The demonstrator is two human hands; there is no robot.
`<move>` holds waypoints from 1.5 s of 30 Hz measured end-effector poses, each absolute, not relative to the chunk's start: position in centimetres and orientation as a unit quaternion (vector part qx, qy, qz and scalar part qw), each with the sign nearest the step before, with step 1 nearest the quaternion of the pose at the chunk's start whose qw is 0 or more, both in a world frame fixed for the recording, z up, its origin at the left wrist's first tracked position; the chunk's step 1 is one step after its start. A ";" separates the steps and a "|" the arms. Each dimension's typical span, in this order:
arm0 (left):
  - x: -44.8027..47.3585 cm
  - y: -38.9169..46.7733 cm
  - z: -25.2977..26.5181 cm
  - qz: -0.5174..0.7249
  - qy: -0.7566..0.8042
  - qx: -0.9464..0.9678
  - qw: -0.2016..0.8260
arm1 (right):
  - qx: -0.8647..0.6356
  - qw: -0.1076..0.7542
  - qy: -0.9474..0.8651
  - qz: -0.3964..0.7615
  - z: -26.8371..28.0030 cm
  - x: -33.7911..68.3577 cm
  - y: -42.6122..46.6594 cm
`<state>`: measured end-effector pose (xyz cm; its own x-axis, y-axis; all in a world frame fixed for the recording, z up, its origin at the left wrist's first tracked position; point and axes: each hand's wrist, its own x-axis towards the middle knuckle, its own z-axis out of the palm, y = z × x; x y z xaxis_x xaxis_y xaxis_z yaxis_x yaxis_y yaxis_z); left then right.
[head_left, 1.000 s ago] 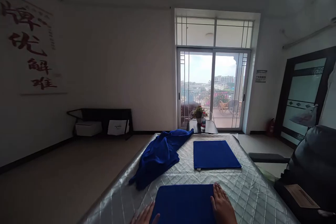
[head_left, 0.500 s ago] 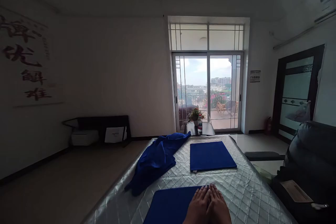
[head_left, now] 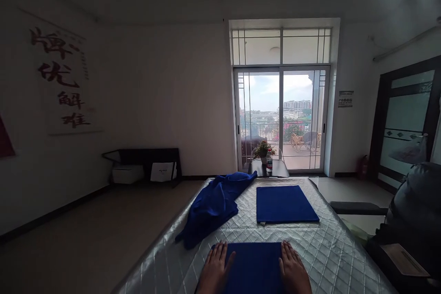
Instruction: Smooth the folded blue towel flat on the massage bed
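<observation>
— Half a second earlier both hands lay pressed together on the right edge of the near folded blue cloth [head_left: 254,264]; what had changed?

— They had parted. The left hand [head_left: 215,270] rested flat on the cloth's left edge, the right hand [head_left: 293,270] flat along its right edge, fingers of both stretched out and held close together, gripping nothing.

— Where did the cloth lie?

— At the near end of a table under a silver quilted cover [head_left: 327,248], between the two hands.

— And beyond it?

— A second folded blue cloth [head_left: 285,203] lay square further up the cover, well apart from the hands. Just to its left sat a crumpled blue garment [head_left: 213,204], trailing toward the table's left edge. Behind stood a small dark table [head_left: 268,169] bearing a potted plant [head_left: 263,150] and a bottle [head_left: 269,163], before the sliding glass doors [head_left: 281,117].
</observation>
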<state>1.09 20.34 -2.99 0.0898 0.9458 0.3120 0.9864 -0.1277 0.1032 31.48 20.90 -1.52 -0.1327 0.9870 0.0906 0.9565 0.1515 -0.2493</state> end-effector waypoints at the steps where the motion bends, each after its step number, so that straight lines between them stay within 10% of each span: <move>1: -0.2 20.2 -3.1 -0.146 -0.668 -0.727 0.057 | -0.648 0.119 -0.750 0.064 -1.6 31.5 20.9; 36: -1.5 18.8 -1.5 -0.092 -0.720 -0.688 0.021 | -0.654 0.080 -0.749 0.073 -0.4 30.7 16.1; 45: 13.6 18.0 0.2 -0.152 -0.595 -0.790 -0.002 | -0.645 0.091 -0.757 0.044 -1.4 31.2 16.5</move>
<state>13.58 18.01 0.16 0.2469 0.9397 0.2367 0.9382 -0.2929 0.1842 31.20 16.47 -1.37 -0.1510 0.9851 0.0820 0.9692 0.1638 -0.1841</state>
